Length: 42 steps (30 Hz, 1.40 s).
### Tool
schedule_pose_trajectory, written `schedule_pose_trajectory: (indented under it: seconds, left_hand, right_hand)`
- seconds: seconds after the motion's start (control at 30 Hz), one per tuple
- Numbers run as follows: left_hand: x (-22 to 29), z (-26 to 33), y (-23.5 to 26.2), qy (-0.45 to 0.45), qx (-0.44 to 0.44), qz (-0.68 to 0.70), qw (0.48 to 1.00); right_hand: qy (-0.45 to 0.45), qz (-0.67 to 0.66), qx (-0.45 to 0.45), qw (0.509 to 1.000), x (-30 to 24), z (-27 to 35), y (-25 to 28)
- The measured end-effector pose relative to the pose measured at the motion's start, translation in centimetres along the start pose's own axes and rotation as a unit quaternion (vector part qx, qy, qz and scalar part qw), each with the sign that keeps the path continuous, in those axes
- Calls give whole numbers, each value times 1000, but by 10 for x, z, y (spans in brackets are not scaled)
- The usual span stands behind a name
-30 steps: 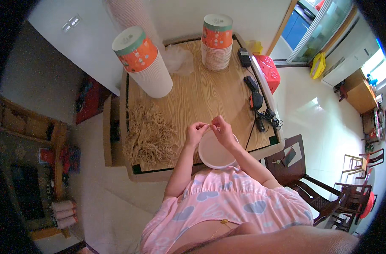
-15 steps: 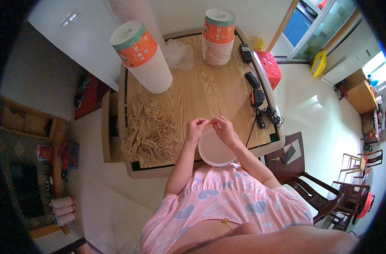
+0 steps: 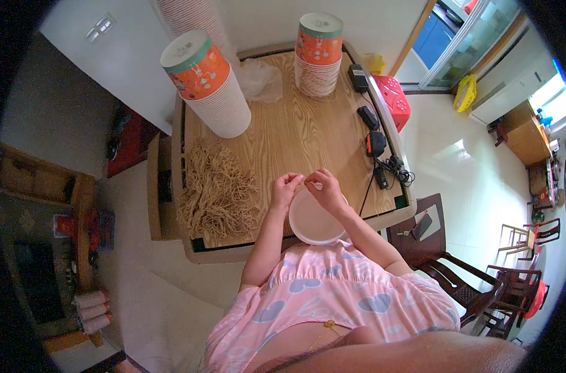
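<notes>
A white round paper tub (image 3: 318, 219) sits at the near edge of the table, its wide opening toward me. Over its far rim both my hands are raised close together. Thumb and fingers of my left hand (image 3: 285, 188) are pinched; whatever they hold is too small to make out. My right hand (image 3: 324, 188) is also closed in a pinch, with a small pale bit showing by its fingers that I cannot identify. A loose heap of tan cords (image 3: 218, 193) lies to the left of my left hand.
Two tall stacks of paper tubs, a left stack (image 3: 208, 84) and a right stack (image 3: 319, 56), stand upside down farther back. A crumpled clear plastic bag (image 3: 262, 81) lies between them. Black adapters with cables (image 3: 377, 144) line the right edge. A dark wooden chair (image 3: 429, 236) stands at right.
My fingertips, close together before, are now slightly apart. The right hand has turned a little, and a pale bit shows by its fingers. The tub stays in place.
</notes>
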<state>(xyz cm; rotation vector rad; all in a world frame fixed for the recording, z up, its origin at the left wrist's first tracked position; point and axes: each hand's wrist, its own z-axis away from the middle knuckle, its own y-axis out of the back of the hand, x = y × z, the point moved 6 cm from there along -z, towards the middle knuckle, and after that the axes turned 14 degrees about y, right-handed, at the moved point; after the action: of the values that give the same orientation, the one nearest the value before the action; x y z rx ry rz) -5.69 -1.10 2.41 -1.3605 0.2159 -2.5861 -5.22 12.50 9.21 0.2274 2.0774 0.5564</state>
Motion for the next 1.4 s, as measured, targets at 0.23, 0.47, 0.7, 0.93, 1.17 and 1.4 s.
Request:
schedule_pose_trajectory:
  seconds: [0.23, 0.47, 0.7, 0.93, 1.17, 1.4]
  left_hand:
    - [5, 0, 0, -57, 6, -25, 998]
    - [5, -6, -2, -108, 25, -113, 987]
    - [-10, -14, -3, -98, 3, -126, 987]
    - [-23, -23, 2, -94, 16, -133, 987]
    - [-19, -17, -4, -74, -6, -81, 994]
    - [-12, -10, -7, -77, 5, -118, 990]
  right_hand:
    - [-86, -96, 6, 992, 5, 2, -5]
    - [-82, -68, -7, 994, 11, -1, -2]
    - [-45, 16, -53, 997, 12, -3, 1]
    - [-58, 4, -79, 995, 11, -7, 1]
    - [-78, -61, -57, 993, 25, -1, -4]
    - [-135, -57, -25, 989, 16, 0, 2]
